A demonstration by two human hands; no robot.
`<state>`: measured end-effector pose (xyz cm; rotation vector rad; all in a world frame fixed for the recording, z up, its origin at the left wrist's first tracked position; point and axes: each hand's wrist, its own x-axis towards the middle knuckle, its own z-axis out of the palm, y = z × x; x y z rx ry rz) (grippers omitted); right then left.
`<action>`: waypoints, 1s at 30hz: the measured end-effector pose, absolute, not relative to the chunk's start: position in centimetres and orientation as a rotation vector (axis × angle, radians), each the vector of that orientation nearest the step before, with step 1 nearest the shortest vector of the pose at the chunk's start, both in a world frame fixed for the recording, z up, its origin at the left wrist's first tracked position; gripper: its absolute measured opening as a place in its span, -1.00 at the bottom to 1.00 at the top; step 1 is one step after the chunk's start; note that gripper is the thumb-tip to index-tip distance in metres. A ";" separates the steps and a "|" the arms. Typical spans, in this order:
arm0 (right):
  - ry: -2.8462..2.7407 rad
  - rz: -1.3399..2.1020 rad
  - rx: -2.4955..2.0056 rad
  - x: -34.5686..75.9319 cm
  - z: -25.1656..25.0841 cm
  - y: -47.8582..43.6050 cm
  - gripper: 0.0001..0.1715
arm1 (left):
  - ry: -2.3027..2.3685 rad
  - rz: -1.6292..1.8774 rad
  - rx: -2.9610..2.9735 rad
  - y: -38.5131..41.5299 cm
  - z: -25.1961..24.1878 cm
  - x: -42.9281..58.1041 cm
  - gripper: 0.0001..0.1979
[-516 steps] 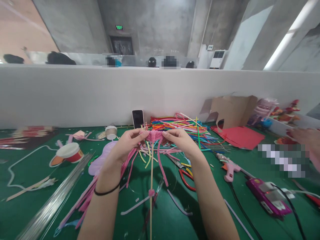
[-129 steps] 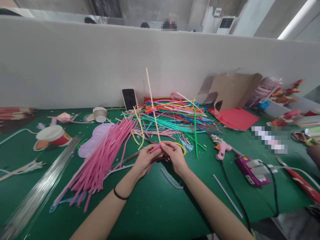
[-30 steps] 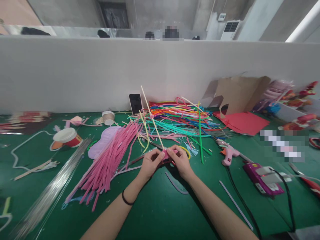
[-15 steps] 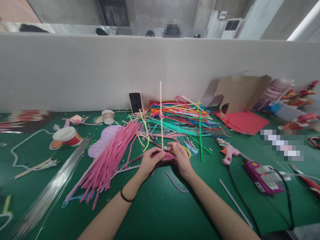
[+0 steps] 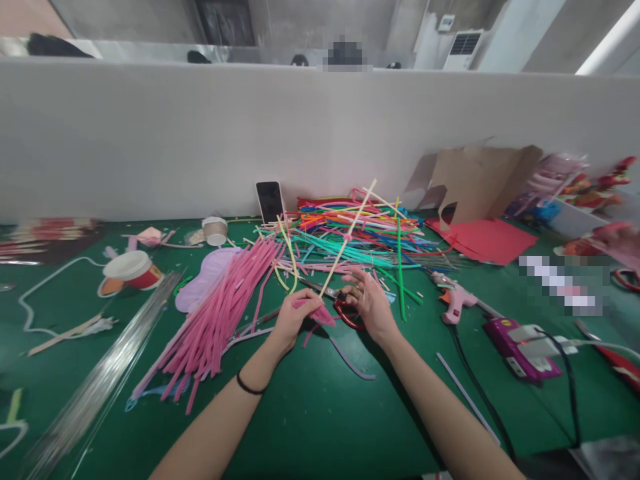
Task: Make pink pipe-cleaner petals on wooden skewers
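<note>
My left hand (image 5: pixel 296 320) is closed on a pink pipe-cleaner piece (image 5: pixel 324 315), pinched between thumb and fingers. From that piece a thin cream stick (image 5: pixel 333 270) rises and leans to the right, with a small pink knot (image 5: pixel 347 237) partway up it. My right hand (image 5: pixel 373 307) is apart from the piece, fingers loosely spread and seemingly holding nothing. Behind and beneath its fingers lies a pair of scissors (image 5: pixel 349 317) with red handles, partly hidden. A lilac pipe cleaner (image 5: pixel 350 360) lies curved on the green table below the hands.
Left of my hands lies a bundle of pink pipe cleaners (image 5: pixel 220 313); a multicoloured heap (image 5: pixel 360 227) lies behind. Thin wires (image 5: pixel 115 360) and a paper cup (image 5: pixel 134 270) are farther left. Rightward are a pink glue gun (image 5: pixel 456 299), a purple power strip (image 5: pixel 520 353) and a co-worker's hand (image 5: pixel 627 240).
My right hand has come off the pink piece and moved right, its fingers opening. The cream stick has tipped from upright to leaning right. A co-worker's hand now shows at the right edge.
</note>
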<state>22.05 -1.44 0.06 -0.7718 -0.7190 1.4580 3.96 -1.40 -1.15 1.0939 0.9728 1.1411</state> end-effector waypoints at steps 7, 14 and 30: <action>-0.778 1.351 -0.785 24.5 1.4 -1.1 -0.58 | 0.949 1.088 1.092 -1.2 -1.4 3.7 -0.81; -0.931 1.112 -1.031 25.0 1.3 -1.1 -0.47 | 1.066 1.247 0.960 -0.3 -2.5 4.0 -0.68; -0.757 1.031 -1.009 27.2 1.3 -0.3 -0.50 | 1.137 1.108 1.305 -1.1 -1.9 3.9 -0.67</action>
